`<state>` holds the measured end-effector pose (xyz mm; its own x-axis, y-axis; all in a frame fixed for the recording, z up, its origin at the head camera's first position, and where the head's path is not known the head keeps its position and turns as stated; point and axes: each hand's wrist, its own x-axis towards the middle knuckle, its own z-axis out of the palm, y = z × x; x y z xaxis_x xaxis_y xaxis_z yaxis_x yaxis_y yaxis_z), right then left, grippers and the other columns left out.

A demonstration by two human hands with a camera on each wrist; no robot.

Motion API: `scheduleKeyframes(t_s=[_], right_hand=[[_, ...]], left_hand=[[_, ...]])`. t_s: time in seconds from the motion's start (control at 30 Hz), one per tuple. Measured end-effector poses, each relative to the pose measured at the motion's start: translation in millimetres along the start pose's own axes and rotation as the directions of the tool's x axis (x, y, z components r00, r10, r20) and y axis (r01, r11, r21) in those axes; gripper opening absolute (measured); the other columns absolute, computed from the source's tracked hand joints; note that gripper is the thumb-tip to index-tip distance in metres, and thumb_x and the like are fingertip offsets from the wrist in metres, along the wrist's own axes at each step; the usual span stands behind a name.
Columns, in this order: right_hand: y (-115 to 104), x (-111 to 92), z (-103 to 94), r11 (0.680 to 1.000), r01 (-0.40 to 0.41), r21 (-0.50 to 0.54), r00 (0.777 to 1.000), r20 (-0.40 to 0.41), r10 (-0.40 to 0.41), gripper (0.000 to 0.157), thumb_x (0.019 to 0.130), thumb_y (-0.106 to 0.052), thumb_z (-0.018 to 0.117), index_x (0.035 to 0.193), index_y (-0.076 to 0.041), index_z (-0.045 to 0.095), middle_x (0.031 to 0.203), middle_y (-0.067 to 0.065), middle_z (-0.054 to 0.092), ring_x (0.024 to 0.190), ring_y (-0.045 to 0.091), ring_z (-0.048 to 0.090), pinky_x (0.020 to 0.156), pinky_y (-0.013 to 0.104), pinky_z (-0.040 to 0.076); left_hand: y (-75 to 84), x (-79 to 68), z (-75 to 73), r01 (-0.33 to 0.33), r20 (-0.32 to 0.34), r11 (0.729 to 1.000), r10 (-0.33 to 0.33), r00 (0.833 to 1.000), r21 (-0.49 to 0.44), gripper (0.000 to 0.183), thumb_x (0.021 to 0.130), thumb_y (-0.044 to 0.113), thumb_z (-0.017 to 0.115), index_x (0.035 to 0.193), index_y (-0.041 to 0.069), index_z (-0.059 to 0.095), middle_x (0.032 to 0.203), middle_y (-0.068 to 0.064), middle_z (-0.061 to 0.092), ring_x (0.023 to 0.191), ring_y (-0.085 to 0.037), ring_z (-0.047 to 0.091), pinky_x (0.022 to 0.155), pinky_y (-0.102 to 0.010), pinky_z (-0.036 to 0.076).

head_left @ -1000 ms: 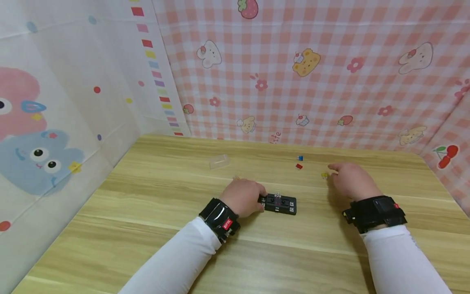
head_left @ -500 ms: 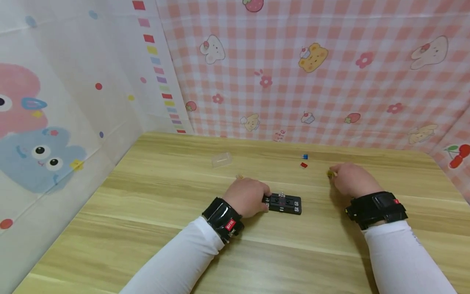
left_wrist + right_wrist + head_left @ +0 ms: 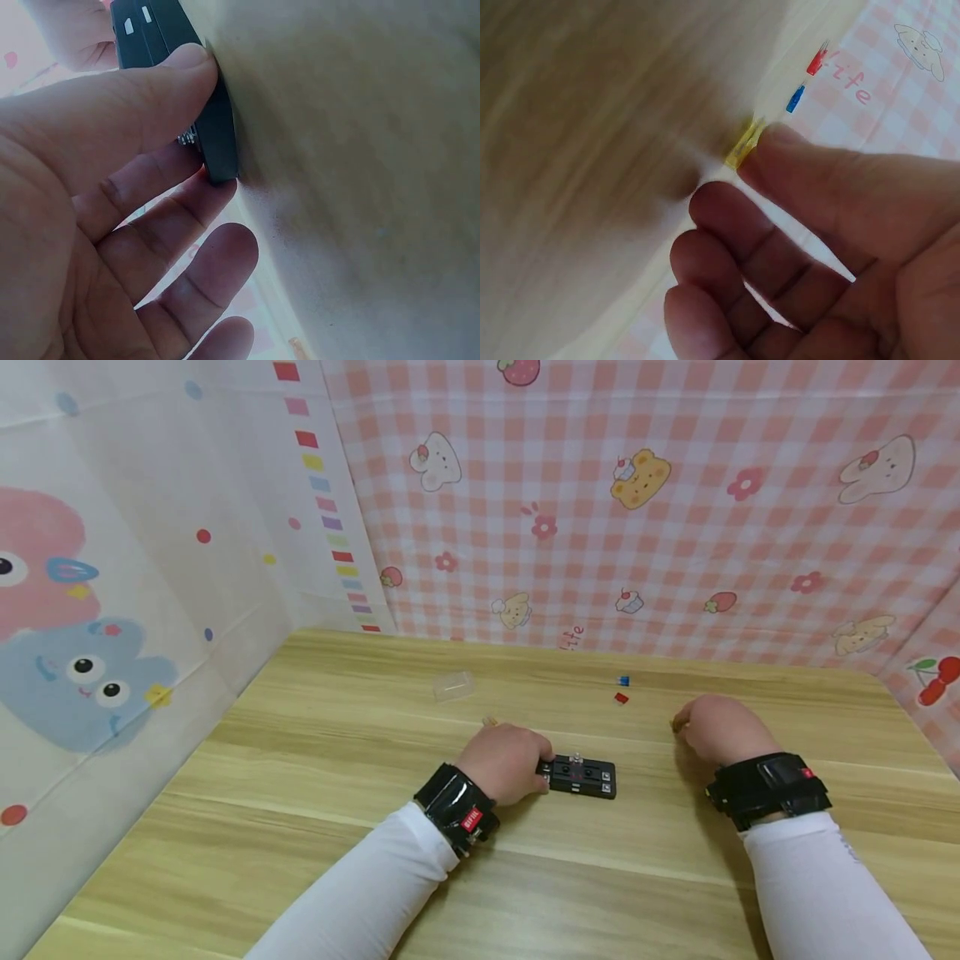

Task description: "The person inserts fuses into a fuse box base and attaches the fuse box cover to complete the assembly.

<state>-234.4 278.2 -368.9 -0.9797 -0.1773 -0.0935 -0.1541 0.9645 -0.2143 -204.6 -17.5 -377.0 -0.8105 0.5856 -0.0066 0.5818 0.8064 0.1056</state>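
Note:
My left hand [image 3: 501, 764] grips the left end of a black fuse block [image 3: 588, 777] lying on the table. In the left wrist view the thumb lies along the block's [image 3: 157, 37] edge, with fingertips on its other side. A small clear piece [image 3: 576, 760] stands up from the block's middle. Further right, my right hand [image 3: 723, 728] pinches a small yellow blade fuse [image 3: 741, 148] close over the wood, thumb tip against it. A red fuse [image 3: 621, 698] and a blue fuse [image 3: 623, 681] lie left of that hand.
Toward the back left lies a clear plastic box or lid [image 3: 453, 687]. A tiny pale yellowish piece [image 3: 489, 722] sits just behind my left hand. Patterned cloth [image 3: 585, 527] hangs along the table's back edge and left side.
My right fingers have closed on the yellow fuse, which lay beside them a second ago. The left hand keeps its grip on the block; the head view has shifted slightly.

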Motion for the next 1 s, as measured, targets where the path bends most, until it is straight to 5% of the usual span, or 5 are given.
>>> scheduleKeyframes(t_s=[0.4,1.0], right_hand=[[2.1,2.5,1.8,1.000,0.010,-0.010,1.000,-0.015,-0.010,0.013,0.082,-0.005,0.061,0.083,-0.009,0.074,0.088,0.014,0.068,0.077,0.026,0.055,0.071,0.049,0.047],[-5.1,3.0,0.4,1.000,-0.003,0.017,0.998,-0.059,0.004,0.013,0.083,-0.013,0.065,0.089,-0.002,0.070,0.080,0.010,0.063,0.065,0.024,0.051,0.056,0.038,0.044]], left_hand=[[0.5,-0.8,0.7,0.000,-0.005,1.000,0.000,1.000,0.008,0.036,0.077,0.042,0.075,0.108,0.026,0.069,0.101,0.009,0.067,0.087,-0.013,0.057,0.083,-0.037,0.046],[-1.2,0.3,2.7,0.004,-0.001,1.000,-0.004,1.000,0.010,0.037,0.077,0.044,0.074,0.110,0.026,0.068,0.104,0.009,0.067,0.089,-0.013,0.058,0.084,-0.037,0.046]])
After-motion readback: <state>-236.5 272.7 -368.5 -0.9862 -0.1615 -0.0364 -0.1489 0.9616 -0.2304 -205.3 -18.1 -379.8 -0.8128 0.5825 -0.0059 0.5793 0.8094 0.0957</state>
